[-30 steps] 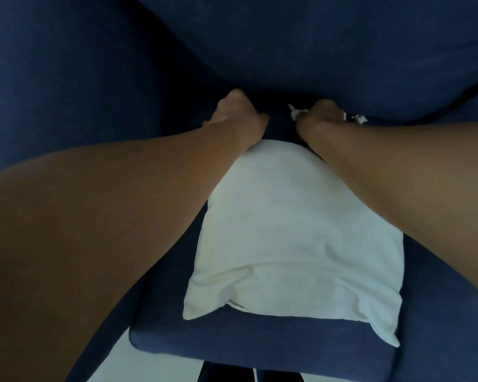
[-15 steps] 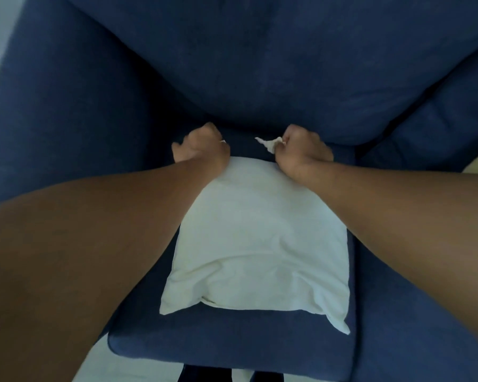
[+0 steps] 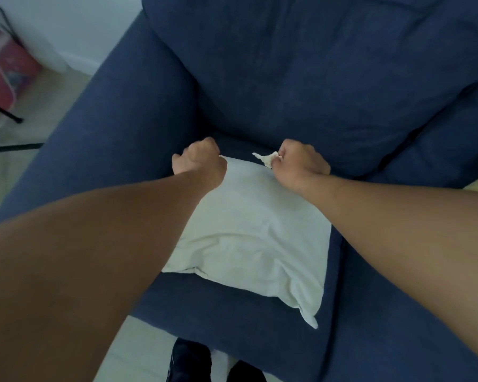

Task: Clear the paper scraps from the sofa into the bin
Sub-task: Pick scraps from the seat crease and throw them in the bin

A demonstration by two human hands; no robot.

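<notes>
Head view shows us both bare forearms reaching out over the dark blue fabric sofa (image 3: 301, 78), each hand curled into a fist at the far edge of the white rectangular pillow (image 3: 249, 230) that lies on the seat cushion. Our right hand (image 3: 298, 165), at about one o'clock from the pillow's middle, is closed around a crumpled white paper scrap (image 3: 267, 158), whose torn end sticks out of the fist toward nine o'clock, above the pillow's far edge. Our left hand (image 3: 198, 161), at about eleven o'clock from the pillow's middle, is also balled tight; a small sliver of white shows at its thumb side, but we cannot tell whether that is a scrap or the pillow's corner.

Compared with half a second ago, both fists have kept their grip and sit nearly the same way against the pillow, while one second ago they were pushed deeper into the crease below the backrest. Our view has swung toward the left, so the sofa's arm, a strip of pale floor (image 3: 39, 100), a pink object (image 3: 3, 67) and thin black legs (image 3: 3, 114) at ten o'clock now appear. Dark shoes (image 3: 191, 362) show at six o'clock. No bin appears anywhere in view.
</notes>
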